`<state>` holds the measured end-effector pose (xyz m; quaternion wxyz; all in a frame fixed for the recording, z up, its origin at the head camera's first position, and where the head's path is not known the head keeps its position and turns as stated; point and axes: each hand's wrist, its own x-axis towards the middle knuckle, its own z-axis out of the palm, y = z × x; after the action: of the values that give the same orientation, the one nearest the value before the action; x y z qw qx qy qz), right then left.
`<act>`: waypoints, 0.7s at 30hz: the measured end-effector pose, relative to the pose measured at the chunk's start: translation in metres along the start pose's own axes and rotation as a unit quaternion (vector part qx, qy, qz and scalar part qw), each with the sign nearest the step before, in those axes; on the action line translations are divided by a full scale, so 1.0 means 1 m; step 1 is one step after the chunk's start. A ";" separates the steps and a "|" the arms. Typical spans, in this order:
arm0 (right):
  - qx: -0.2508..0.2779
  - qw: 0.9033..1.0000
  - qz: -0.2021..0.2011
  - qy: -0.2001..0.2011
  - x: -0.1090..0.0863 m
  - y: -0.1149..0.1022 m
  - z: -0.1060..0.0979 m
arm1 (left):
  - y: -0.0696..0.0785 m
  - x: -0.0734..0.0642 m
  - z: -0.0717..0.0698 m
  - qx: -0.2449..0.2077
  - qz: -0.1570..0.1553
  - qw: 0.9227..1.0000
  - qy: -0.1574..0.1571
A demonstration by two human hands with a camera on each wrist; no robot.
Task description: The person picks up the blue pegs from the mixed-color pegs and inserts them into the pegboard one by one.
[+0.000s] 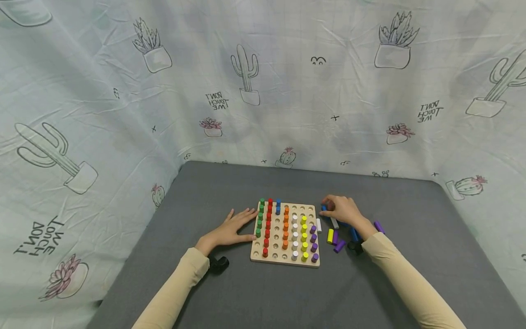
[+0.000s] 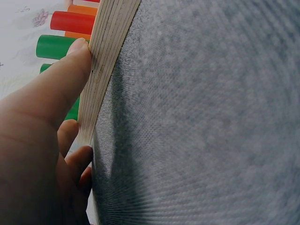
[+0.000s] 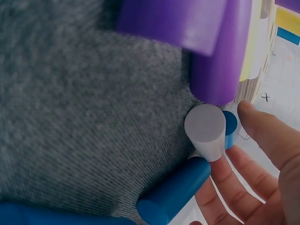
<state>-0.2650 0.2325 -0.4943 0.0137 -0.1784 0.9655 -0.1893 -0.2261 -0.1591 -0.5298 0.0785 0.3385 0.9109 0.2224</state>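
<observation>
A wooden peg board (image 1: 279,261) lies on the table with columns of green, red, blue, orange, white, yellow and purple pegs. My left hand (image 1: 231,230) rests at its left edge with fingers spread. In the left wrist view the thumb (image 2: 70,75) presses the board's side beside a green peg (image 2: 55,47). To the right of the board, my right hand (image 1: 344,210) reaches down over loose pegs. Its thumb and fingers stand apart around a blue peg (image 3: 230,126), fingertips right at it. A white peg (image 3: 206,129) partly hides that blue one.
Right of the board lie a loose yellow peg (image 1: 330,236), a white peg (image 1: 318,225), several purple pegs (image 1: 339,246) and more blue pegs (image 3: 173,190). Another purple peg (image 1: 379,226) lies beyond the right wrist. A patterned curtain (image 1: 287,91) hangs behind the grey table (image 1: 246,292).
</observation>
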 end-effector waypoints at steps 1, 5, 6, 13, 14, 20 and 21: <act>-0.003 1.000 -0.001 -0.001 0.000 0.000 0.000 | 0.000 0.000 0.000 0.000 0.000 1.000 0.000; -0.004 1.000 -0.005 -0.004 -0.001 0.000 -0.001 | -0.001 0.000 0.001 0.001 -0.004 1.000 -0.001; -0.003 1.000 -0.006 -0.004 -0.002 0.000 -0.002 | -0.001 0.000 0.001 0.002 -0.005 1.000 -0.001; -0.007 1.000 -0.006 -0.004 -0.001 -0.001 -0.002 | -0.001 0.000 0.002 0.001 -0.004 1.000 0.000; -0.005 1.000 -0.005 -0.004 -0.001 -0.002 -0.002 | -0.001 0.000 0.002 0.001 -0.005 1.000 -0.001; 0.007 1.000 -0.001 0.007 -0.001 -0.004 -0.003 | -0.001 0.000 0.002 0.002 -0.004 1.000 -0.001; 0.009 1.000 0.000 0.010 -0.001 -0.003 -0.002 | -0.001 -0.001 0.002 0.003 -0.004 1.000 -0.001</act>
<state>-0.2633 0.2307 -0.4909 0.0060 -0.1762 0.9638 -0.2000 -0.2259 -0.1597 -0.5317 0.0791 0.3350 0.9129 0.2193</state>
